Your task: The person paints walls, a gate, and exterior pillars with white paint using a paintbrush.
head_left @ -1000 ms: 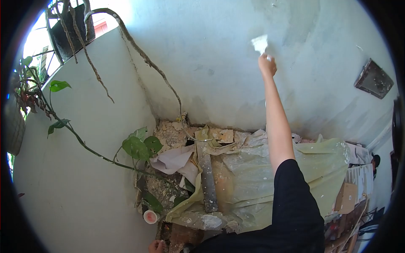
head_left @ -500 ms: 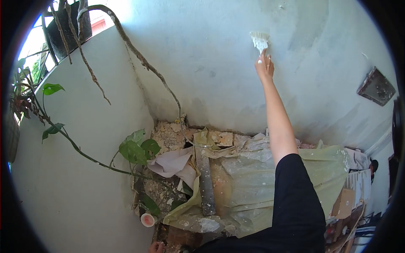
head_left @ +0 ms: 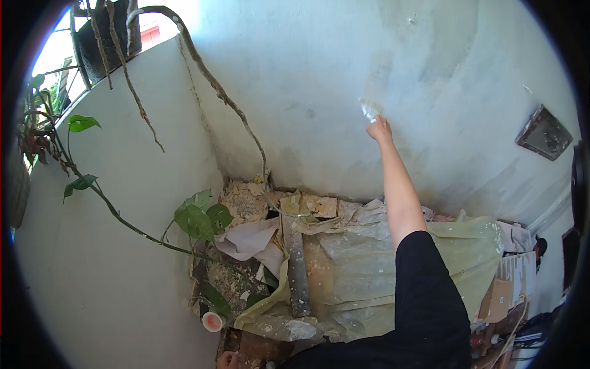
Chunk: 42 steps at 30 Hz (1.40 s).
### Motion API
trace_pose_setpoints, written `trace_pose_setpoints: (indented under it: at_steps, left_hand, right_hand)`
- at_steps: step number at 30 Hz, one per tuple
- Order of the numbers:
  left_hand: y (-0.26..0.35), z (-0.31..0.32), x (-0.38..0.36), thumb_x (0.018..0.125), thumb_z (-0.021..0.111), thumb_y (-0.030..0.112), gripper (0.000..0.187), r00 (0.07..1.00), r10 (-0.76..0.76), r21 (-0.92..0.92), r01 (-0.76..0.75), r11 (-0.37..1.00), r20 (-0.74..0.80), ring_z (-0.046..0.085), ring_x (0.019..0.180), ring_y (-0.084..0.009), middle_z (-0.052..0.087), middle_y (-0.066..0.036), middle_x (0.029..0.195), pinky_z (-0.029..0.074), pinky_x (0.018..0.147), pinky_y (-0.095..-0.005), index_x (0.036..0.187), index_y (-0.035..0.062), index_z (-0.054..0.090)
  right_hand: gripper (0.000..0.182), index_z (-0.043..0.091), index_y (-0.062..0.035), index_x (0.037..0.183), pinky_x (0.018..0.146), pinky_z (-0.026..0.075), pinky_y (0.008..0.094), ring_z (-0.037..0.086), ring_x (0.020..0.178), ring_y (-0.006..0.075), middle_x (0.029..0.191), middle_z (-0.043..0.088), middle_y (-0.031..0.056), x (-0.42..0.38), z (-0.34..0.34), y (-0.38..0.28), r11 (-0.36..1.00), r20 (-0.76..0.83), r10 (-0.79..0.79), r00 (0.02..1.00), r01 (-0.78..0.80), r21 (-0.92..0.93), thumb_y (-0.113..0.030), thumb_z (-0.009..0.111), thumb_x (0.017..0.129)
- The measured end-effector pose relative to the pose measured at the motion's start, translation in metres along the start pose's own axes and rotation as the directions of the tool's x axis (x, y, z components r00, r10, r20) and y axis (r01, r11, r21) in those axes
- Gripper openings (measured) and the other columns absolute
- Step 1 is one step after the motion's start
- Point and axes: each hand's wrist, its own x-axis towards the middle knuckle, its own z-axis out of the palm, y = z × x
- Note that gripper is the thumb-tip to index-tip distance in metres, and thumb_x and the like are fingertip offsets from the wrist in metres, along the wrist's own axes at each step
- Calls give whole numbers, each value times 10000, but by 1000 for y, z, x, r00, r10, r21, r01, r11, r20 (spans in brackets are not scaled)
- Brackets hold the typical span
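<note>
Gripped in the right hand (head_left: 380, 130), a paintbrush (head_left: 370, 109) presses its bristles against the pale wall (head_left: 319, 74).

Arm stretched up and out, the hand closes round the handle low down, so the bristles splay flat on the plaster. A plastic sheet (head_left: 362, 270) covers the rubble (head_left: 249, 200) below, likely to catch drips. At the bottom edge the left hand (head_left: 227, 360) barely shows; its grip I cannot tell.

wall (head_left: 319, 74): matt plaster | sheet (head_left: 362, 270): glossy plastic | rubble (head_left: 249, 200): rough
</note>
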Motion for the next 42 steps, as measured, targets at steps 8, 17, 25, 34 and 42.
trace_pose_setpoints:
  at_steps: [8, 17, 25, 34, 42]
  left_hand:
    - [-42, -2, 18, 847, 428, 244, 282, 994, 106, -27, -105, 994, 28, 547, 804, -227, 581, -112, 905, 428, 691, -331, 998, 32, 536]
    - [-14, -21, -5, 837, 448, 279, 324, 1000, 26, 41, -26, 999, -6, 543, 842, -256, 579, -118, 932, 426, 723, -335, 1040, 39, 525]
    - [-17, -12, 8, 833, 449, 298, 331, 994, -108, 83, 105, 991, 34, 517, 922, -248, 548, -125, 1012, 408, 775, -350, 1046, 58, 528]
    - [17, -2, 0, 834, 444, 286, 321, 992, -111, -9, 112, 994, 58, 517, 919, -257, 549, -129, 1008, 406, 779, -352, 1044, 57, 525]
    - [-19, -11, -12, 840, 442, 269, 306, 997, -62, -23, 63, 998, 37, 531, 787, -193, 571, -106, 903, 423, 684, -312, 1030, 46, 530]
  right_hand:
    - [253, 501, -3, 977, 336, 294, 202, 334, 400, 70, 619, 464, 31, -19, -49, 10, 529, 482, 113, 869, -464, 711, -202, 434, 835]
    - [280, 512, -41, 966, 346, 259, 191, 353, 416, 53, 652, 488, 21, 33, -127, -53, 141, -137, 67, 988, 127, 982, -284, 493, 828]
    - [268, 553, -27, 862, 342, 266, 227, 341, 376, 82, 547, 449, 17, 61, -54, -33, 258, -10, 325, 946, -79, 963, -285, 492, 814]
    - [283, 537, -30, 884, 347, 304, 257, 380, 393, 109, 602, 485, 44, 56, -23, -27, 226, 111, 454, 884, -234, 945, -297, 504, 796]
    - [77, 474, -52, 805, 306, 196, 172, 323, 391, 53, 603, 476, 49, 53, -44, -15, -26, 541, 329, 774, -565, 825, -84, 409, 778]
